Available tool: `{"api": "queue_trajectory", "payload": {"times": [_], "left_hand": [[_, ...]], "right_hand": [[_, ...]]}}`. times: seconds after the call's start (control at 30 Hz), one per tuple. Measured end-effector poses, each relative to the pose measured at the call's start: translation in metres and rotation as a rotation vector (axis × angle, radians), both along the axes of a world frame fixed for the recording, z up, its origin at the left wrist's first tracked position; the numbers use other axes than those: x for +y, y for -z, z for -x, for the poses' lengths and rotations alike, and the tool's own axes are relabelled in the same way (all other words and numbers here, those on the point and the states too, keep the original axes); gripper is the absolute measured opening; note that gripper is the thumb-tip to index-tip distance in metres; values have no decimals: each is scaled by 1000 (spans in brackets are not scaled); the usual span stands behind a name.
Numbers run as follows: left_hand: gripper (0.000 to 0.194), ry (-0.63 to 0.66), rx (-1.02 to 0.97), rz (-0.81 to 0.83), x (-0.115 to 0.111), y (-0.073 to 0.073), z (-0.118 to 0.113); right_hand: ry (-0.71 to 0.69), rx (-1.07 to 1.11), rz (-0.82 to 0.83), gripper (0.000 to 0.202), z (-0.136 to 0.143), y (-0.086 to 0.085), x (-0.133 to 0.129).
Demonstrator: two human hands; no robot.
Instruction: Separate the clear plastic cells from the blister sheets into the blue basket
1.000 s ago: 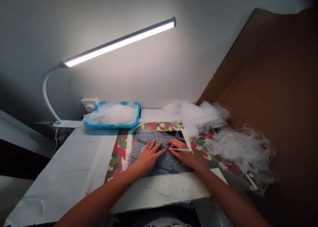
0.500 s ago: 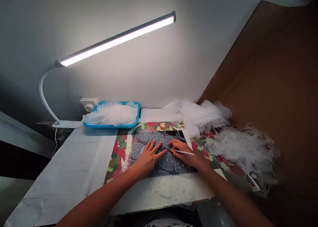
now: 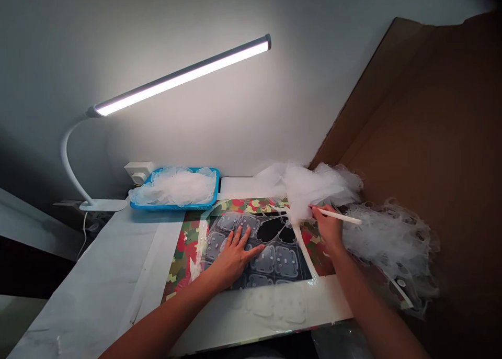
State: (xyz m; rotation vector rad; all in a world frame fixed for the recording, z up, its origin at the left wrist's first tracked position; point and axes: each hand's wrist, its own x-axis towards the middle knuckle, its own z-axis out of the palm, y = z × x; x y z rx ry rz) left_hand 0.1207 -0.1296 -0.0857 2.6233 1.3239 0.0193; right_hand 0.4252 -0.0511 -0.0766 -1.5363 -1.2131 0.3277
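My left hand (image 3: 234, 257) lies flat, fingers spread, on a thin translucent sheet (image 3: 262, 258) marked with rounded rectangular outlines and small pale spots. Black surface shows through dark openings (image 3: 270, 229) in the sheet, right of my left fingertips. A slim white pen-like tool (image 3: 341, 216) is held in my right hand (image 3: 328, 228), its back end pointing right. The fingertips of that hand are at the near edge of a heap of white translucent pieces (image 3: 314, 186). Whether they also pinch a piece cannot be made out.
A blue tray (image 3: 176, 208) piled with translucent pieces stands at the back left. Tangled clear offcuts (image 3: 392, 244) lie at the right, against a brown cardboard panel (image 3: 415, 128). A lit bar lamp (image 3: 184, 75) on a bent neck reaches overhead. Camouflage-patterned covering (image 3: 178, 267) surrounds the sheet.
My right hand has moved from the sheet to the heap at the back right, tool still in hand. A dark opening now shows where it was. My left hand has stayed on the sheet.
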Motion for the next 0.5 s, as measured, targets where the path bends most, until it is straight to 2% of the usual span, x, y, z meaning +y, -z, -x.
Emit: {"api": "queue_trajectory", "payload": {"times": [0.13, 0.2, 0.3, 0.4, 0.5], "left_hand": [[74, 0, -14, 14, 2, 1, 2], [70, 8, -70, 4, 5, 0, 7], [70, -58, -214, -12, 15, -9, 13], [77, -116, -322, -58, 37, -32, -1], [66, 40, -219, -85, 68, -64, -34]], "right_hand": [[284, 187, -27, 30, -54, -3, 5], [278, 207, -85, 30, -59, -9, -1], [111, 184, -130, 29, -39, -21, -8], [-42, 281, -168, 32, -4, -29, -4], [-69, 431, -231, 35, 22, -39, 7]]}}
